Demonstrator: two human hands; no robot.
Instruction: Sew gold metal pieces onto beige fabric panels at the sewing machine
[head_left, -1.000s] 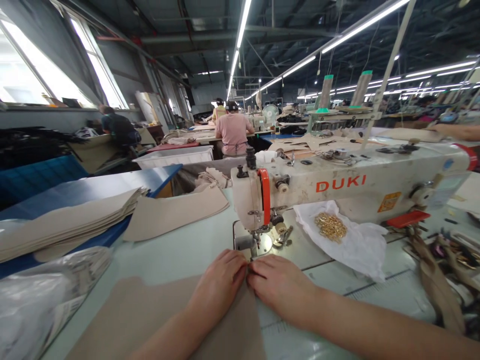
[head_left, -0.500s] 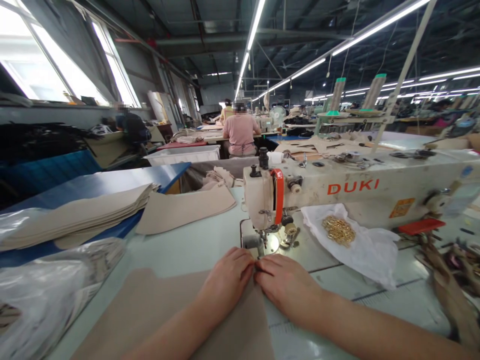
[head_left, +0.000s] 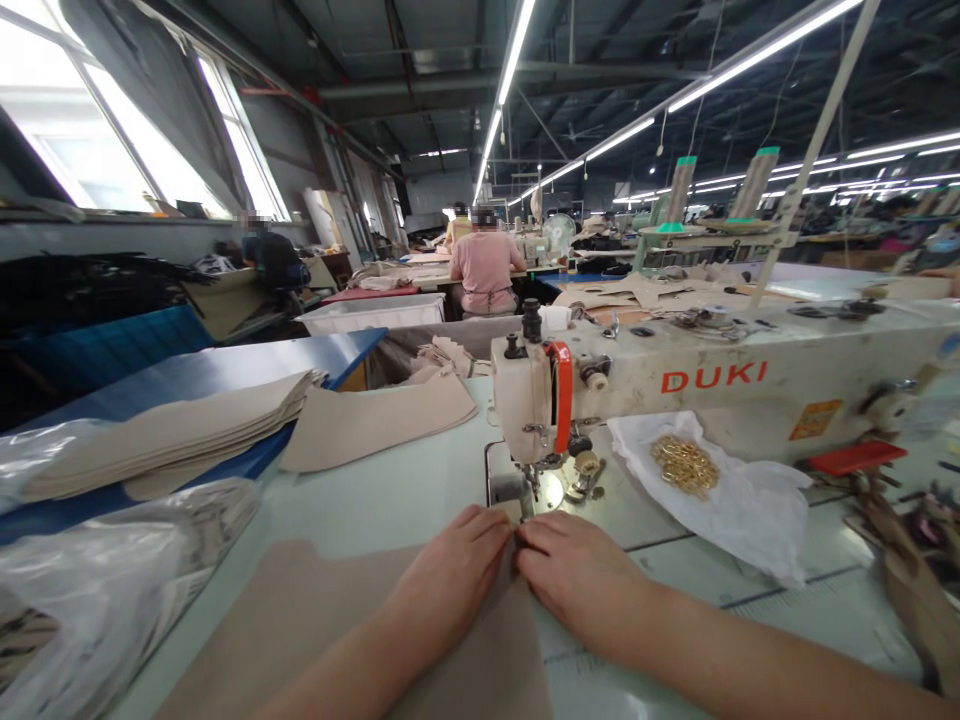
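A tan fabric piece lies on the pale green table in front of a white DUKI sewing machine. My left hand rests on the fabric's right edge, fingers curled and pressed down. My right hand lies beside it, fingertips meeting the left hand's just before the presser foot. Both hands pinch the fabric edge near the needle; what lies under the fingertips is hidden.
A stack of tan pieces sits on a blue board at left, one loose piece beside it. White plastic holds gold rings right of the needle. A plastic bag lies near left. People sit at tables further back.
My view has shifted slightly, so the machine and hands sit further right in the picture. My hands remain together on the fabric edge at the presser foot.
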